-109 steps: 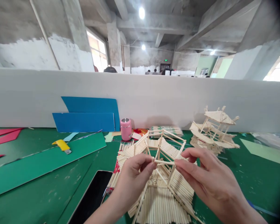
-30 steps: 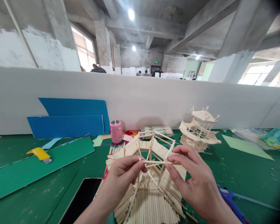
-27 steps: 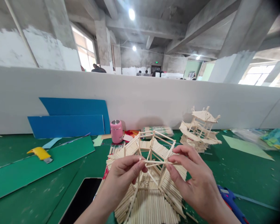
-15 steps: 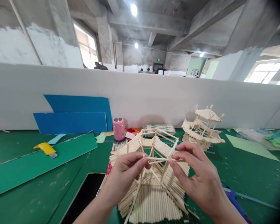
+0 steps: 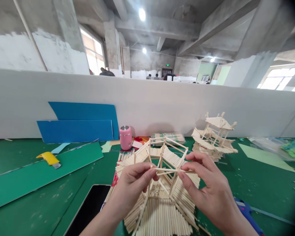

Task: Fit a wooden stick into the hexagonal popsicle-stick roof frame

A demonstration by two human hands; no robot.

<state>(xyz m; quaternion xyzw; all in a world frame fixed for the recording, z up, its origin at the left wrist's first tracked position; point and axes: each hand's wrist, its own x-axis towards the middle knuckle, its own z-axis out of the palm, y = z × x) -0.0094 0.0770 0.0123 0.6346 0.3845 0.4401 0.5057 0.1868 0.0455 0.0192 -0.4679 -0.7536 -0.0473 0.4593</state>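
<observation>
A pale wooden stick point(image 5: 166, 169) lies across the near upper side of a stick-built model point(image 5: 159, 216). Its left end is pinched between the thumb and fingers of my left hand point(image 5: 135, 183). My right hand point(image 5: 208, 190) pinches at its right end, beside the top of an upright post. The model has slanted panels of sticks laid side by side around an open frame of posts and beams. My fingertips hide the stick's two ends in part.
Behind the model are a pink flask point(image 5: 125, 137) and bundled sticks point(image 5: 168, 137). A second stick model point(image 5: 213, 136) stands back right. A phone point(image 5: 89, 209), yellow cutter point(image 5: 49, 158) and green board point(image 5: 51, 172) lie left; a blue glue gun point(image 5: 248, 214) lies right.
The whole view has shifted slightly, with the table appearing a little lower. Both hands keep nearly the same place and grip, and the stick's right end looks slightly lower.
</observation>
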